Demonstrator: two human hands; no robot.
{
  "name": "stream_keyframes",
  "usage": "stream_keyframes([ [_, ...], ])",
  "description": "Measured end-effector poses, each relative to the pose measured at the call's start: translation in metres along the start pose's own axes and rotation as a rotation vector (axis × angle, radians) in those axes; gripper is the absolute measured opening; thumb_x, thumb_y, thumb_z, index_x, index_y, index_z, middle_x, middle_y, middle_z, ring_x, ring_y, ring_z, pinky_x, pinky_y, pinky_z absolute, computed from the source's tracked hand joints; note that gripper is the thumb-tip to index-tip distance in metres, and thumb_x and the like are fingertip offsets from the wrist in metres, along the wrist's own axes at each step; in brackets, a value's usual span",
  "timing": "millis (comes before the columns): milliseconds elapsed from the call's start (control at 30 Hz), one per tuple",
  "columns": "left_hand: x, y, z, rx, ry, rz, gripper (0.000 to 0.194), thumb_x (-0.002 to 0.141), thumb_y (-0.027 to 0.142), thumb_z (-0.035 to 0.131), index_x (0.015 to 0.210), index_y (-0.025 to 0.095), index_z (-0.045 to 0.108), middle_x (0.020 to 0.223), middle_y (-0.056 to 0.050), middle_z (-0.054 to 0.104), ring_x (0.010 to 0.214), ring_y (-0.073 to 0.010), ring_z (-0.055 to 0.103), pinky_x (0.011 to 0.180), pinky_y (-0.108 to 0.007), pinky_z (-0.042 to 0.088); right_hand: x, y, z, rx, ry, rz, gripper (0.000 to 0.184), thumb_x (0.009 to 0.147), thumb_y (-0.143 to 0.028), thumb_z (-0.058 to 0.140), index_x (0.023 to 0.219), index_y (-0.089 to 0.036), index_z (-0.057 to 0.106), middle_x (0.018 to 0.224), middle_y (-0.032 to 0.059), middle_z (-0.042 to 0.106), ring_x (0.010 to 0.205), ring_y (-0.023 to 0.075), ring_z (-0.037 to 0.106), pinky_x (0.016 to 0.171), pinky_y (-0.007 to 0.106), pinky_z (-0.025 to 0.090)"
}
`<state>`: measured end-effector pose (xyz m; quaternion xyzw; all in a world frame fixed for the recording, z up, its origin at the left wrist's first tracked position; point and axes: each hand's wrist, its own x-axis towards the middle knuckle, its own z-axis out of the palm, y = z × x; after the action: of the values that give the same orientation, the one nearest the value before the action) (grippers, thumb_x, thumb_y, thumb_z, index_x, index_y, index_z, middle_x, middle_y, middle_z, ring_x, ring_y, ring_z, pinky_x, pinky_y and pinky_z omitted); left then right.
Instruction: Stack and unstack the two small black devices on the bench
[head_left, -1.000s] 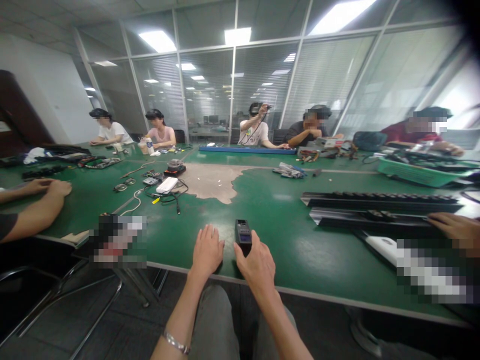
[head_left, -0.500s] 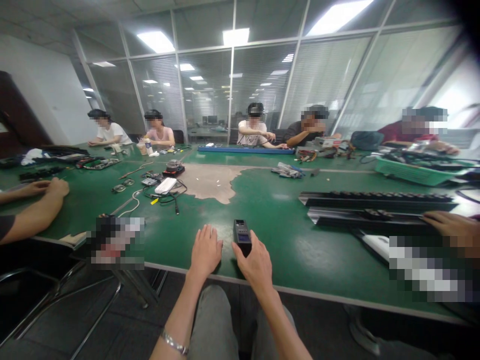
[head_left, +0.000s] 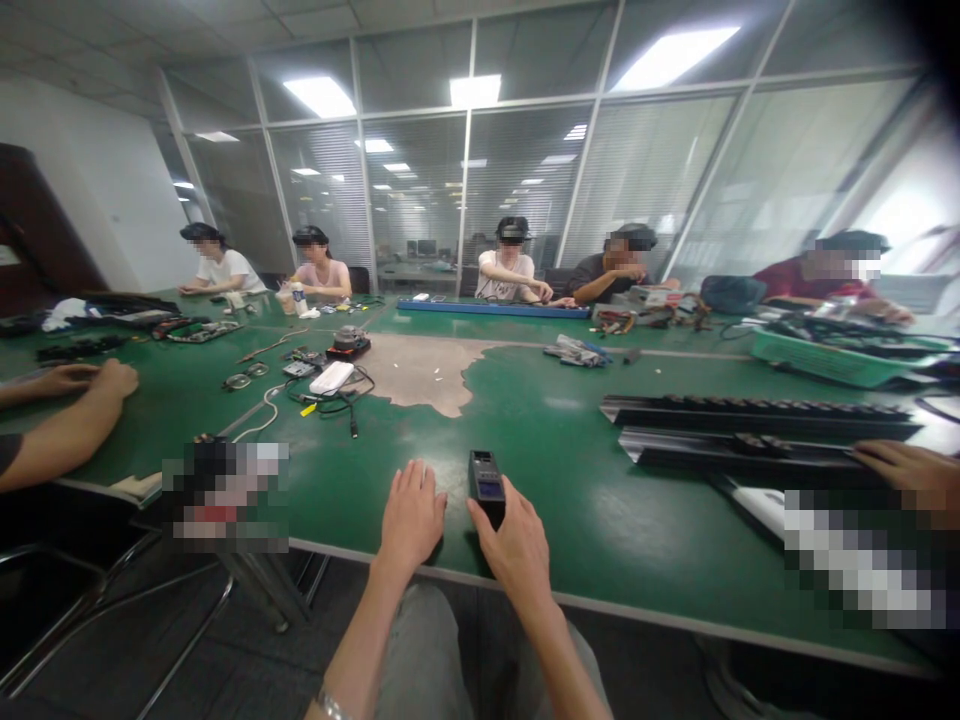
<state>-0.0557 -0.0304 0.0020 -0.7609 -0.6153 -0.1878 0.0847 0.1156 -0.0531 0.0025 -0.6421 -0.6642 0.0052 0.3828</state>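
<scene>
My left hand (head_left: 413,512) lies palm down on the green table (head_left: 592,520) near its front edge, fingers stretched out and holding nothing. Just to its right is a small black box-shaped device (head_left: 487,482) with a little bluish screen and a few buttons on its top face. Around the near end of this device my right hand (head_left: 517,532) is closed, thumb on its left side and fingers on its right. The fingertips on the far side are partly hidden. A small gap separates my left hand from the device.
Ahead lie a white box with black cables (head_left: 332,378), glasses (head_left: 246,376) and grey gloves (head_left: 576,351). To the right are long black rails (head_left: 705,447), a co-worker's hand (head_left: 900,465) and a green basket (head_left: 817,368). Another person's hands (head_left: 109,385) rest at left.
Both my hands keep their places, and the device stays in my right hand. The view has tilted slightly. Across the table, a person in white has lowered a raised hand with a dark cable.
</scene>
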Motion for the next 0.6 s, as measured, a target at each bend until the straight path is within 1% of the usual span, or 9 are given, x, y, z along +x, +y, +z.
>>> stream_keyframes([
  [300, 0.0007, 0.0021, -0.0007, -0.007, 0.007, -0.004, 0.047, 0.098, 0.035, 0.036, 0.135, 0.011, 0.051, 0.146, -0.018, 0.046, 0.14, -0.0283, 0.036, 0.114, -0.05, 0.03, -0.0005, 0.0018, 0.0014, -0.022, -0.02, 0.019, 0.068, 0.089, -0.056, 0.05, 0.133, -0.004, 0.049, 0.126, 0.0218, 0.06, 0.119, 0.0301, 0.055, 0.101, 0.041, 0.043],
  [600, 0.0015, 0.0017, 0.0004, -0.003, 0.009, -0.01, 0.047, 0.099, 0.034, 0.035, 0.136, 0.011, 0.049, 0.147, -0.017, 0.046, 0.141, -0.0278, 0.035, 0.115, -0.049, 0.028, -0.0023, -0.0004, 0.0039, -0.02, 0.01, 0.005, 0.062, 0.09, -0.055, 0.049, 0.131, -0.008, 0.051, 0.123, 0.0209, 0.062, 0.116, 0.0298, 0.057, 0.099, 0.043, 0.044],
])
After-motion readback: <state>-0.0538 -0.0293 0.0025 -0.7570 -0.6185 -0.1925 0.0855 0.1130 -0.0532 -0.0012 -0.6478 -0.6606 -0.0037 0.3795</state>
